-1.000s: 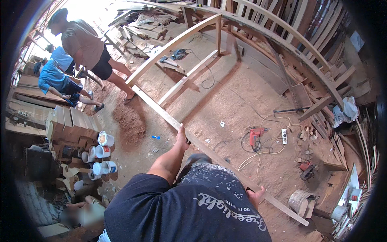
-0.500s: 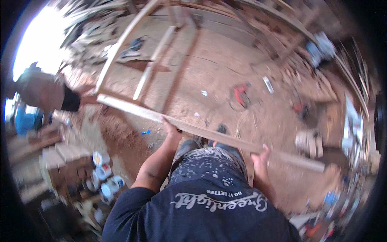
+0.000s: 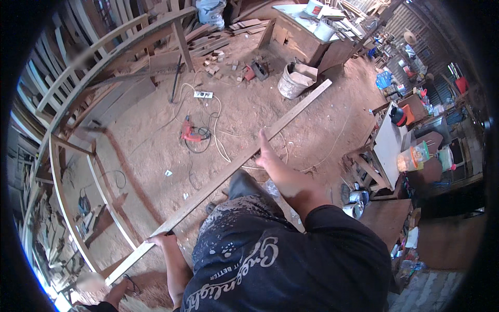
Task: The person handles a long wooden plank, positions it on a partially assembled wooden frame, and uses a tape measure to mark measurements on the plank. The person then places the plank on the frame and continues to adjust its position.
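A long, straight, pale wooden board (image 3: 218,182) lies across the person's front, slanting from near left to far right, gripped by the left hand (image 3: 165,240) and right hand (image 3: 266,152), the left nearer the pale, curved wooden frame (image 3: 67,218).

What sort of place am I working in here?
Most likely a woodworking shop: you have a long wooden bar, a red power drill lies on the dusty floor, and small wood blocks are scattered beyond it.
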A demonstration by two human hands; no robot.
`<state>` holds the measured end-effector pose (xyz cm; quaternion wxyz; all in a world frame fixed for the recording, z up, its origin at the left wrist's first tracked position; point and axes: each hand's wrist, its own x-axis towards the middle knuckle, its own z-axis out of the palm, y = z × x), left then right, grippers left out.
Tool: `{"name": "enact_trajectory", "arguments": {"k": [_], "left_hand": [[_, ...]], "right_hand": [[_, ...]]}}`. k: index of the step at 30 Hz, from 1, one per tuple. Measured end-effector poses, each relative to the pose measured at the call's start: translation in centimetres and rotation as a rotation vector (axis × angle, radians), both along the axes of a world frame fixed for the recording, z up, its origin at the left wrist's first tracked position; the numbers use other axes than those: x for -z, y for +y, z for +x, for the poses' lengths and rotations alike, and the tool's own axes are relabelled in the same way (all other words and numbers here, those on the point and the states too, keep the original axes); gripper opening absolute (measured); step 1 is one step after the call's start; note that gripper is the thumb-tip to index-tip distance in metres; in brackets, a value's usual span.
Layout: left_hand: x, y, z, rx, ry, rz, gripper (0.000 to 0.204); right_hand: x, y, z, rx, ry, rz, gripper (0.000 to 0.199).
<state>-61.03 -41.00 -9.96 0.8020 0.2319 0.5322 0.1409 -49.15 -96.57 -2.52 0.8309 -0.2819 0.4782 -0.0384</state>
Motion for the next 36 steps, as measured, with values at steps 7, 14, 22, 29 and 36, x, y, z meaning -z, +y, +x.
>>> {"name": "enact_trajectory", "arguments": {"k": [7, 14, 22, 29, 36], "left_hand": [[-2.0, -2.9, 1.3, 0.142, -0.008, -0.042, 0.111], [-2.0, -14.2, 5.0, 0.145, -0.026, -0.149, 0.059], [-0.7, -17.7, 3.2, 0.125, 0.258, 0.081, 0.046], [-0.1, -17.8, 1.7, 0.080, 0.391, 0.061, 0.052], [10.0, -14.3, 1.5, 0.179, 0.298, 0.052, 0.048]], "right_hand": [[5.5, -0.9, 2.3, 0.059, 0.124, -0.100, 0.052], [0.6, -6.0, -0.2, -0.300, -0.188, 0.043, 0.059], [-3.0, -22.0, -3.4, -0.163, -0.226, -0.045, 0.072], [5.4, -27.2, -2.2, -0.198, -0.077, -0.128, 0.074], [8.5, -26.4, -3.0, -0.196, -0.016, -0.126, 0.066]]}}
